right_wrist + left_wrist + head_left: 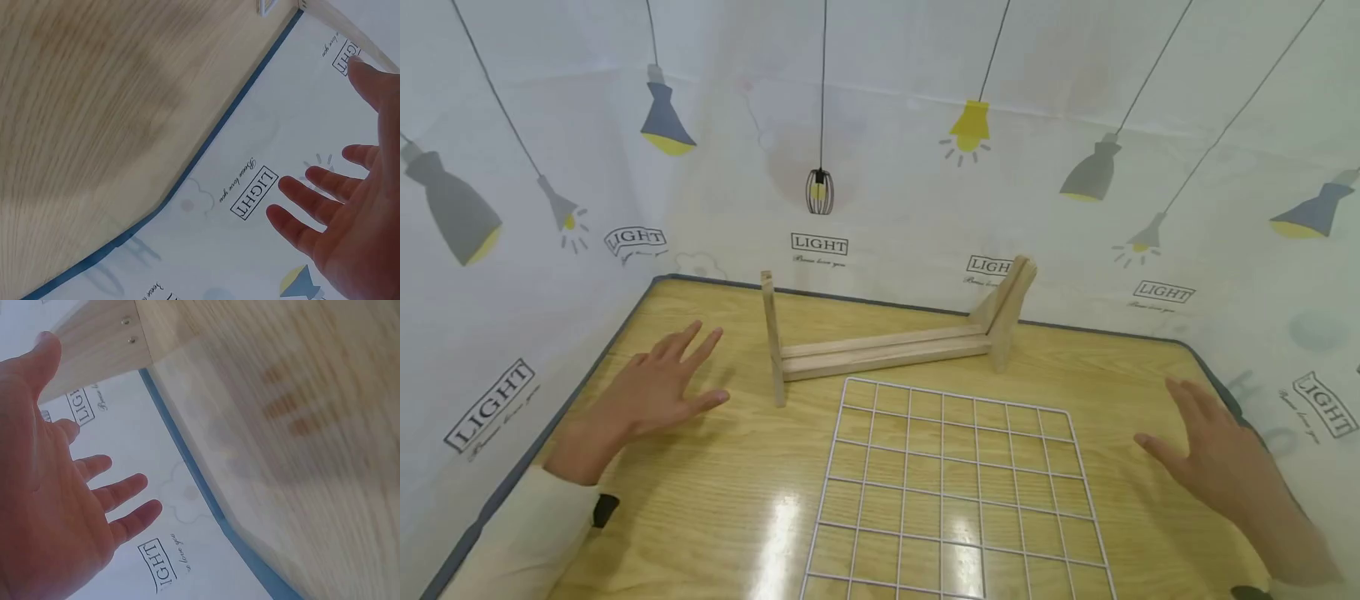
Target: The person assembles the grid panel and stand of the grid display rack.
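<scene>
A wooden frame (887,354) stands toward the back of the table, with an upright at each end joined by long bars. In front of it lies a white wire grid panel (958,492), its near edge cut off by the head view. My left hand (658,387) hovers left of the frame, fingers spread and holding nothing. Over at the right side my right hand (1217,454) is also spread, apart from the grid. In the left wrist view, the left palm (56,500) faces a wooden upright (103,347) with two screws. The right palm (362,237) shows bare in the right wrist view.
The wood-grain table (700,500) has a dark blue edge strip (1097,332). White sheeting (895,167) printed with lamps and lettering rises behind it and at both sides. Light glares off the near tabletop.
</scene>
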Motion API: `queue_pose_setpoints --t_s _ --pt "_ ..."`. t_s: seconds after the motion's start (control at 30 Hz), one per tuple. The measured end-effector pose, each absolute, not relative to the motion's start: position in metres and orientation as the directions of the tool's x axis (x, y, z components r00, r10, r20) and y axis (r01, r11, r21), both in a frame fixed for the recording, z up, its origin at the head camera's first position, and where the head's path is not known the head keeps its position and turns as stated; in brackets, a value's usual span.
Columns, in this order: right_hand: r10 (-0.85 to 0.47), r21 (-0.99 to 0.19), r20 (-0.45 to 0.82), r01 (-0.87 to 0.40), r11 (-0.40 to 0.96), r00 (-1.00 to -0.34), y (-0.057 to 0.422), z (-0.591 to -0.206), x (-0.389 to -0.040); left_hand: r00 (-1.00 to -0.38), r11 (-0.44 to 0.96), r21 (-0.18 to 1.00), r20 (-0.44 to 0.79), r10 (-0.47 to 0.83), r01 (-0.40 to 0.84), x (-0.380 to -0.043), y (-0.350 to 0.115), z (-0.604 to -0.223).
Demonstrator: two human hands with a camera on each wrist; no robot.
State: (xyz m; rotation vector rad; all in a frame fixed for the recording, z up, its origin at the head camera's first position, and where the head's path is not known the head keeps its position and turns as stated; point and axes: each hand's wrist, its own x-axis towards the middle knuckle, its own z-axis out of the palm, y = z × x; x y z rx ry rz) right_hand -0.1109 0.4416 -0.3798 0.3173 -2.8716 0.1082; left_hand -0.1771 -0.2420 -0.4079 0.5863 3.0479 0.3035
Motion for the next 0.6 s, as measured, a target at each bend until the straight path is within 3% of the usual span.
queue_pose_setpoints --t_s 0.2,0.6 --pt "-0.156 -0.137 0.1 -0.169 0.976 -0.983 0.43 -0.383 -0.104 -0.925 0.898 0.236 0.011 0.38 0.372 -0.171 -0.23 -0.41" --pt "-0.125 -0.208 -0.045 -0.113 0.972 -0.991 0.412 -0.392 -0.098 -0.899 0.853 0.307 0.024 0.437 0.423 -0.159 -0.211 -0.416"
